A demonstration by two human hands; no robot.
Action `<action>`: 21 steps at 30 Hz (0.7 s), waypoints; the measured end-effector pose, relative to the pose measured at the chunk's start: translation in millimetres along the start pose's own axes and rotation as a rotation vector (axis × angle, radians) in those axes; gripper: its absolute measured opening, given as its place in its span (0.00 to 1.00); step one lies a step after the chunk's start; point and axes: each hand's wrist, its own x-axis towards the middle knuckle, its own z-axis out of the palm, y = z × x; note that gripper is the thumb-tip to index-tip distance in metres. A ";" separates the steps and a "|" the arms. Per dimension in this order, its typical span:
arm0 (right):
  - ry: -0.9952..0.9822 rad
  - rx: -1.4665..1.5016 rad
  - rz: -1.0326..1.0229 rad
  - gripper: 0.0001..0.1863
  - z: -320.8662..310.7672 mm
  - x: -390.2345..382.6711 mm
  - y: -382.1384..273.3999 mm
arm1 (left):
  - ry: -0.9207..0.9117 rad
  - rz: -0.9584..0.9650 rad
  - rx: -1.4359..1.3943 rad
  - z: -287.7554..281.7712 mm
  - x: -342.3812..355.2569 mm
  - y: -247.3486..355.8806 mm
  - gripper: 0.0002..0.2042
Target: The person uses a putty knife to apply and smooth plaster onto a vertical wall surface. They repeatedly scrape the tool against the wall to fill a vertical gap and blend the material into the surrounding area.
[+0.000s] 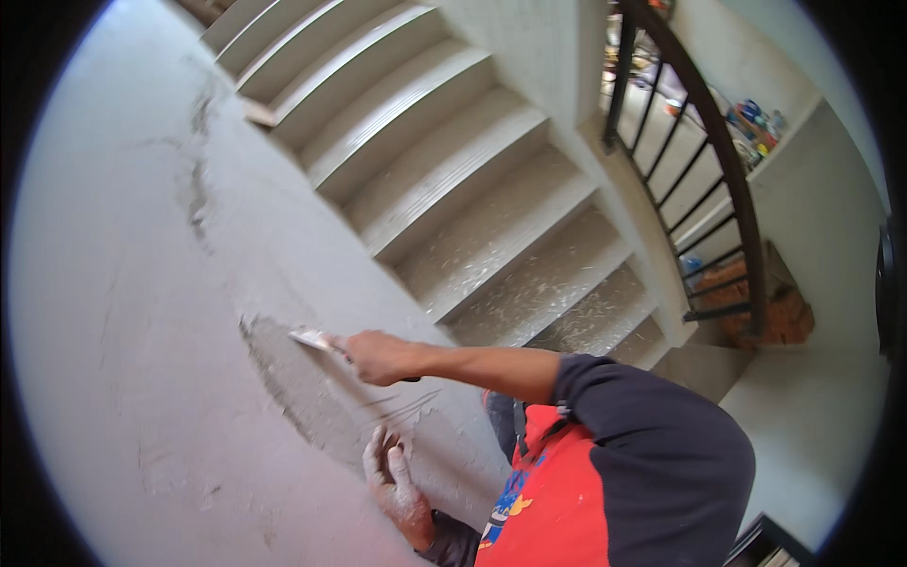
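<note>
My right hand is closed round the handle of a scraper, and its pale blade meets the wall. The blade is at the upper part of a rough grey patch, where the white surface layer is gone. Lower down, my left hand is beside the patch, coated with white dust. Its fingers and thumb are apart, with nothing visible in them. Whether its fingertips press on the wall, I cannot tell.
Stairs run along the wall, with white flakes scattered on the lower steps. Beyond them is a dark curved railing with metal bars. Reddish-brown blocks are stacked behind it. Dark cracks mark the upper wall.
</note>
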 end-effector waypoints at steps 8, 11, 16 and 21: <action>0.028 0.111 -0.046 0.31 26.1 -36.2 27.3 | -0.033 0.047 0.074 -8.5 -5.4 -2.8 0.18; -0.111 0.163 0.088 0.30 57.4 -49.1 62.5 | 0.015 0.003 0.004 -9.2 -4.9 2.0 0.16; -0.099 0.327 0.253 0.30 27.6 -56.6 44.2 | -0.027 0.028 0.088 -12.2 5.0 1.6 0.16; -0.015 0.383 0.037 0.33 0.2 -41.5 -6.9 | -0.045 0.004 0.055 -9.7 -1.9 -8.5 0.17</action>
